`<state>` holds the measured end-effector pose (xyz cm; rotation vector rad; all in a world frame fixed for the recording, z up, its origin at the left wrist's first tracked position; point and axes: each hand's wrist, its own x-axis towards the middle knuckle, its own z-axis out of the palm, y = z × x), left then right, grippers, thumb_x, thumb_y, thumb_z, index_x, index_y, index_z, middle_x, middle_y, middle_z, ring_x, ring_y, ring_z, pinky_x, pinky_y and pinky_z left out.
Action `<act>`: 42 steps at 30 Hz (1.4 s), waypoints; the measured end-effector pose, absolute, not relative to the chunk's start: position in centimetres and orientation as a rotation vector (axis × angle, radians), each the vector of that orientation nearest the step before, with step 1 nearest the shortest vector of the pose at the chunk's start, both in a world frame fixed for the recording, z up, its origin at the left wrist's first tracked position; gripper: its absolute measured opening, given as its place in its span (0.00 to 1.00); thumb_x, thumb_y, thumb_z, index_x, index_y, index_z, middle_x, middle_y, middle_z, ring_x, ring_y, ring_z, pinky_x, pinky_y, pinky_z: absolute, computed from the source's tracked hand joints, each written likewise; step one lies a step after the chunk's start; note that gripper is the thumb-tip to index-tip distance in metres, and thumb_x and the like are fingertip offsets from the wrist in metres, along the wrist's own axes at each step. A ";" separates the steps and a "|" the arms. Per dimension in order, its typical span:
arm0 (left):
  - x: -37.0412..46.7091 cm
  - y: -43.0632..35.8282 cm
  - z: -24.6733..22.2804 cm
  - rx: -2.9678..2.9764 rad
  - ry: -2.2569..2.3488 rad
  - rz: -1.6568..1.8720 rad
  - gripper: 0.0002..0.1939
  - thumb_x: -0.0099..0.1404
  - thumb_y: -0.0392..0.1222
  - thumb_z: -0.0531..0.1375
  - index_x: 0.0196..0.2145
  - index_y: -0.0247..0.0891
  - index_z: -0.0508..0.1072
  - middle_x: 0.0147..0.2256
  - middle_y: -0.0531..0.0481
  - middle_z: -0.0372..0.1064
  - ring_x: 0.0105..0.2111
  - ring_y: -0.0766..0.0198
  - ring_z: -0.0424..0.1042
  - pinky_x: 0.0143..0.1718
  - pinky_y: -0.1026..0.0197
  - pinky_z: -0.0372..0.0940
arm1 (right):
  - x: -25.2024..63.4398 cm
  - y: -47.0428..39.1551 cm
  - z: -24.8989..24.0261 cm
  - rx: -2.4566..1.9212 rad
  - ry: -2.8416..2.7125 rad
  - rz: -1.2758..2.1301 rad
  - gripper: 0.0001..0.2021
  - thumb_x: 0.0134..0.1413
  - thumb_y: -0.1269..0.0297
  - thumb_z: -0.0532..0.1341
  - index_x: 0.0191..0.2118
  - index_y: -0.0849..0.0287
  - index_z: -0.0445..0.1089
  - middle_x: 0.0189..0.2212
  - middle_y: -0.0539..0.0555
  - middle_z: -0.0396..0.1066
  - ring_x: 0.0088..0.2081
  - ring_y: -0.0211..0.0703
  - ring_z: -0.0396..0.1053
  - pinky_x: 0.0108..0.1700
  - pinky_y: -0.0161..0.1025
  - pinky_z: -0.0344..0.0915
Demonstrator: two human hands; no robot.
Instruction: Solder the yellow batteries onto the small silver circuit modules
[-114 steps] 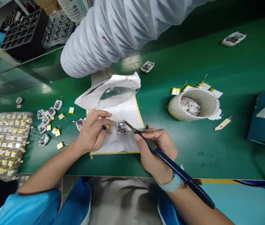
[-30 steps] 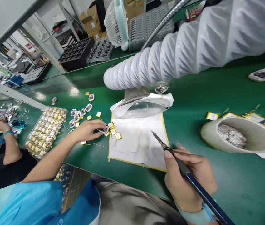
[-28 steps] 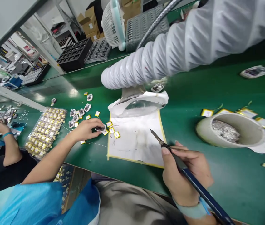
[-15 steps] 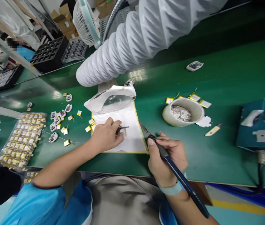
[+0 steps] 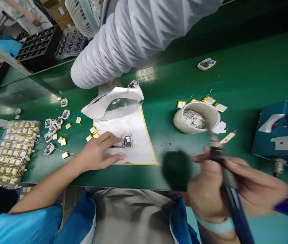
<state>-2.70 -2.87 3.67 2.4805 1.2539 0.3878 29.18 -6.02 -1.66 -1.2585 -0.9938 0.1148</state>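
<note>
On the white sheet [image 5: 138, 127] lies a small square device [image 5: 127, 141] with a pale frame and a dark circuit board facing up. My left hand [image 5: 99, 149] is at its left, index fingertip at or against its edge. The thumb is apart from the index finger, and nothing shows between them. To the right, my right hand [image 5: 217, 189] is closed around a soldering iron [image 5: 231, 193], blurred by motion. The iron's tip is close to the front right of a round white pot [image 5: 180, 123] of silvery shavings; whether it touches the pot is unclear.
A white hose [image 5: 133, 40] hangs over a curved clear lens in white paper [image 5: 115, 105]. Yellow-edged batteries [image 5: 64, 155] and several devices [image 5: 58, 121] lie left, near a battery tray [image 5: 11, 149]. A knife [image 5: 229, 136] and a blue box [image 5: 281, 132] are at right.
My right hand has swung right and up with the soldering iron, from beside the sheet towards the pot. My left hand has shifted left and loosened; the device now lies flat on the sheet.
</note>
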 end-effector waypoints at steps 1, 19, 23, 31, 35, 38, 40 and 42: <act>-3.1 -3.5 3.8 2.491 1.212 0.397 0.24 0.77 0.57 0.68 0.63 0.43 0.75 0.50 0.44 0.81 0.46 0.56 0.85 0.42 0.58 0.77 | 30.0 -5.7 -2.1 -1.236 -0.963 0.013 0.16 0.57 0.52 0.78 0.41 0.49 0.73 0.32 0.51 0.75 0.36 0.57 0.84 0.40 0.54 0.78; -1.6 -2.3 -0.6 2.711 1.352 1.003 0.06 0.73 0.33 0.67 0.44 0.43 0.77 0.32 0.54 0.77 0.31 0.64 0.76 0.33 0.61 0.71 | 21.8 -5.5 0.6 -1.378 -1.373 0.663 0.09 0.63 0.63 0.72 0.36 0.50 0.71 0.22 0.41 0.70 0.25 0.41 0.75 0.56 0.53 0.83; -1.7 -2.4 -0.9 2.702 1.360 0.975 0.05 0.73 0.33 0.66 0.44 0.42 0.77 0.33 0.53 0.77 0.32 0.64 0.76 0.33 0.60 0.71 | 21.7 -5.7 -0.3 -1.373 -1.392 0.646 0.09 0.63 0.63 0.72 0.36 0.50 0.71 0.24 0.41 0.71 0.26 0.42 0.76 0.61 0.57 0.83; -1.4 -2.3 -1.1 2.677 1.430 0.937 0.05 0.74 0.34 0.65 0.41 0.44 0.79 0.32 0.53 0.76 0.31 0.64 0.76 0.33 0.59 0.71 | 21.7 -5.8 -0.4 -1.365 -1.463 0.616 0.10 0.63 0.65 0.72 0.37 0.50 0.70 0.29 0.45 0.77 0.33 0.45 0.81 0.62 0.59 0.82; -1.4 -2.2 -1.2 2.693 1.427 0.935 0.05 0.74 0.34 0.65 0.41 0.44 0.78 0.32 0.53 0.76 0.31 0.64 0.75 0.34 0.59 0.71 | 21.8 -5.8 -0.4 -1.363 -1.482 0.609 0.10 0.64 0.65 0.72 0.38 0.50 0.70 0.30 0.44 0.77 0.34 0.44 0.81 0.63 0.58 0.81; -1.4 -2.3 -1.3 2.695 1.421 0.936 0.05 0.74 0.34 0.65 0.42 0.44 0.78 0.33 0.53 0.76 0.32 0.63 0.75 0.34 0.58 0.71 | 21.8 -5.8 -0.5 -1.358 -1.466 0.609 0.09 0.64 0.65 0.72 0.38 0.50 0.71 0.30 0.44 0.76 0.35 0.44 0.81 0.62 0.56 0.82; -1.4 -2.3 -1.4 2.683 1.435 0.906 0.05 0.74 0.34 0.65 0.41 0.44 0.78 0.33 0.53 0.76 0.32 0.63 0.75 0.34 0.58 0.71 | 21.7 -5.8 -0.5 -1.353 -1.459 0.611 0.09 0.64 0.65 0.72 0.38 0.50 0.71 0.30 0.44 0.76 0.34 0.44 0.81 0.61 0.56 0.82; -1.4 -2.4 -1.4 2.681 1.444 0.878 0.06 0.74 0.34 0.64 0.40 0.45 0.78 0.32 0.53 0.76 0.31 0.63 0.75 0.35 0.58 0.70 | 21.7 -5.8 -0.5 -1.351 -1.468 0.609 0.09 0.64 0.65 0.72 0.38 0.50 0.71 0.30 0.44 0.76 0.34 0.44 0.81 0.62 0.58 0.82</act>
